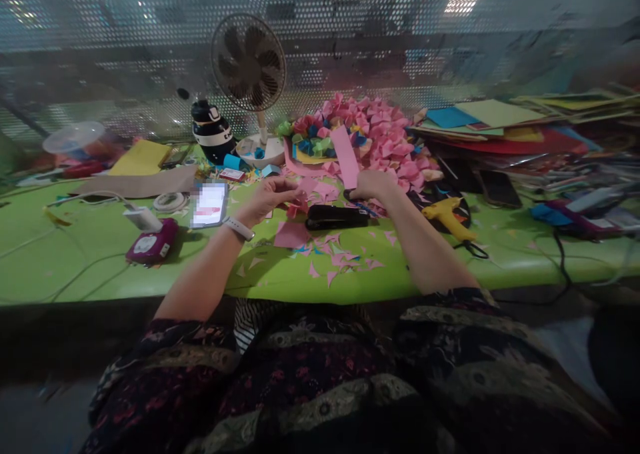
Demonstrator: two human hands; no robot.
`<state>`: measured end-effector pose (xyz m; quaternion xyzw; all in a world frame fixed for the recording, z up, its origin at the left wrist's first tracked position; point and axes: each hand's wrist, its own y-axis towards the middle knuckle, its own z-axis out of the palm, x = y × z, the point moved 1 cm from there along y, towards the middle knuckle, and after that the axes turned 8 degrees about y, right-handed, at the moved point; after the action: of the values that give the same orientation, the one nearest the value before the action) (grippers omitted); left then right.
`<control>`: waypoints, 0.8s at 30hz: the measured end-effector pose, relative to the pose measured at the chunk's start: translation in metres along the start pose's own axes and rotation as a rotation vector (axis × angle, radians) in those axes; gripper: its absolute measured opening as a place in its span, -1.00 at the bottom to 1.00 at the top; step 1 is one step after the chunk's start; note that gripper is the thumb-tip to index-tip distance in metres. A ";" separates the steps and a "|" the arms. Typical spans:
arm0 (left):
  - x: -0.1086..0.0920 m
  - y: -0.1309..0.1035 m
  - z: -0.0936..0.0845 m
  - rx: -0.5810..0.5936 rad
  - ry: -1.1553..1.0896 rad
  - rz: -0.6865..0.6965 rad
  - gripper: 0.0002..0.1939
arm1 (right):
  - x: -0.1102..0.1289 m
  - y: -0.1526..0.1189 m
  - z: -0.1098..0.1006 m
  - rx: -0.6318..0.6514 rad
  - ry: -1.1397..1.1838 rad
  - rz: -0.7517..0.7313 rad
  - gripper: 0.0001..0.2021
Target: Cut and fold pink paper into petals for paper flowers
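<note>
My left hand (270,197), with a pale watch band at its wrist, is closed in a pinch at the edge of a small pink paper piece (307,187). My right hand (374,186) is closed at the lower end of a pink paper strip (345,155), which sticks up and leans left. A small dark object shows under its fingertips; its kind is unclear. Between and just below both hands lies a black stapler (336,217). A flat pink paper square (291,235) rests left of the stapler, and pink paper scraps (345,259) are scattered in front.
Behind my hands are a heap of folded pink paper flowers (383,124), a fan (249,61) and a black bottle (213,133). To the left lie a lit phone (210,204) and a purple power adapter (153,242). A yellow glue gun (450,219) and stacked coloured paper (493,114) are right.
</note>
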<state>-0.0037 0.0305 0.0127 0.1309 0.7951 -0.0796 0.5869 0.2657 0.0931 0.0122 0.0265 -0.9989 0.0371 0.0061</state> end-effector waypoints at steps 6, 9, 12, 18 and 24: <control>0.005 0.004 -0.001 -0.076 -0.093 -0.011 -0.62 | -0.007 0.005 -0.002 0.071 0.026 -0.054 -0.59; 0.003 0.003 0.000 -0.078 -0.197 -0.042 -0.67 | -0.012 0.001 -0.012 0.139 0.054 -0.113 -0.74; 0.001 0.002 0.001 -0.080 -0.282 -0.070 -0.74 | -0.016 -0.004 -0.019 0.195 0.093 -0.154 -0.87; 0.000 0.002 0.001 -0.120 -0.406 -0.057 -0.71 | -0.013 -0.007 -0.022 0.072 0.201 -0.152 -0.80; 0.000 0.002 0.001 -0.167 -0.484 -0.061 -0.77 | -0.008 -0.010 -0.026 0.013 0.349 -0.206 -0.85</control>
<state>-0.0022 0.0318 0.0121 0.0353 0.6388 -0.0605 0.7662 0.2749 0.0850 0.0386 0.1219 -0.9744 0.0470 0.1828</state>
